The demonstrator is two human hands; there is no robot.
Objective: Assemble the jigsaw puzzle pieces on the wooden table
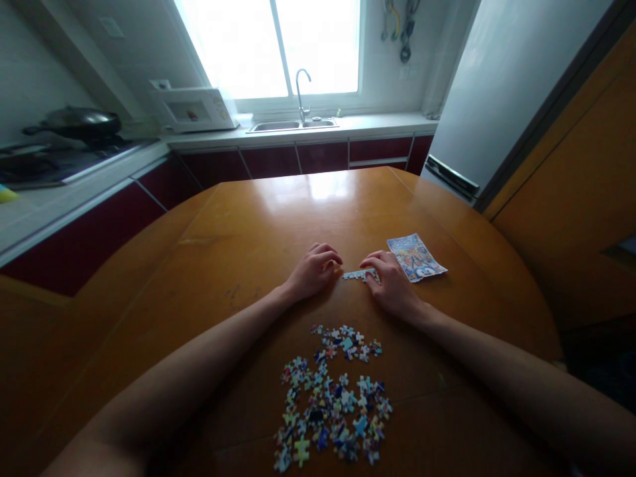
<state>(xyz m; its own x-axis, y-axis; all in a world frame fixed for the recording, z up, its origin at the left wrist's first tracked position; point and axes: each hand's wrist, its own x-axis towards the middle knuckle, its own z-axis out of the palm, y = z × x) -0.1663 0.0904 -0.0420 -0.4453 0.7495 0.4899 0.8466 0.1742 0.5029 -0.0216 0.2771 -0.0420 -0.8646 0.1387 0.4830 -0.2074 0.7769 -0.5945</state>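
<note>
A short strip of joined jigsaw puzzle pieces (pixel 354 274), pale with a straight far edge, lies flat on the table between my hands. My right hand (pixel 395 286) is closed around its right end, thumb on the near side and index finger along the far side. Just off the strip's left end rests my left hand (pixel 312 273), fingers bent, with a small gap between thumb and fingertips and no piece visible in it. Closer to me spreads a pile of loose puzzle pieces (pixel 322 404), and a smaller cluster of pieces (pixel 346 342) sits just beyond it.
A creased picture sheet (pixel 416 257) lies beside my right hand. The wooden table (pixel 238 225) has a rounded edge. Past it stand a counter with a sink (pixel 278 126), a microwave (pixel 193 109), a lidded pan (pixel 79 122) on the stove, and a fridge (pixel 501 86) at right.
</note>
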